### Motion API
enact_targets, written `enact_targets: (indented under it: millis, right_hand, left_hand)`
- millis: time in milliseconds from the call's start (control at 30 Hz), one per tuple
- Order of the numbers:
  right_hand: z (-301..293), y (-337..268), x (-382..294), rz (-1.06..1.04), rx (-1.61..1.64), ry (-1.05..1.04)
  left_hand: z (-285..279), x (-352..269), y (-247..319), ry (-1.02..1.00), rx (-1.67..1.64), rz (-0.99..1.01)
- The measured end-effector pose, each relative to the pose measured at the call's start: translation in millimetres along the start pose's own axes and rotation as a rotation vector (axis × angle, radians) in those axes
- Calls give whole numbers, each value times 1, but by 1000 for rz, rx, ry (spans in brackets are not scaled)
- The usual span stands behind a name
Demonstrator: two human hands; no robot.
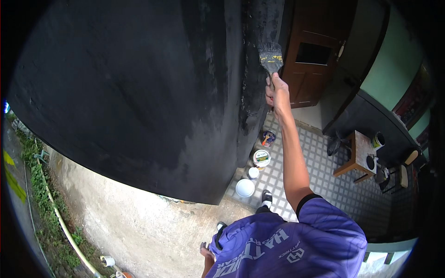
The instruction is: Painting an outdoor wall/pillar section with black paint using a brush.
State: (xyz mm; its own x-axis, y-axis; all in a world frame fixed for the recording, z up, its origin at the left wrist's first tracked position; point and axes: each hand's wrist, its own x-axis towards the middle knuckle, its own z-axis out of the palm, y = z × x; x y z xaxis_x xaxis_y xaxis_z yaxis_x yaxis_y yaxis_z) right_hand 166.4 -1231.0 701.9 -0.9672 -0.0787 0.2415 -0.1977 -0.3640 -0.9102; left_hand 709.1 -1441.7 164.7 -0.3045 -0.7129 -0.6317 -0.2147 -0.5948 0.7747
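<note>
My right hand [277,91] is raised with the arm stretched out, closed around the handle of a flat paintbrush [271,57]. The brush has a paint-smeared ferrule with yellow marks, and its dark bristles point up against the edge of a black-painted wall [139,87]. Whether the bristles touch the wall surface cannot be told. The paint along this edge looks patchy and rough. My left hand [205,249] hangs low beside my body, partly hidden by the purple shirt, with its fingers apart and nothing seen in it.
Below the wall edge, on the tiled floor, stand an open paint can [268,138] with an orange-handled brush, a labelled tub [261,158], a small white container [253,172] and a white round lid or tub [245,188]. A wooden door [314,52] and a wooden table [361,153] are at right.
</note>
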Motion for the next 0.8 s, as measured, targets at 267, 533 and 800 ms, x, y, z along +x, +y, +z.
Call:
enact_targets:
  millis: [267,533,800]
  right_hand:
    - [-77,233,-80,597,-164,270]
    - [-46,93,-45,362,-295,157]
    - [-33,111,-15,-113,-596,244]
  left_hand:
    - [25,19,33,7,-31,-129]
    - [29,24,30,17,-25,-179]
    - [23,26,14,-31,-20,-111]
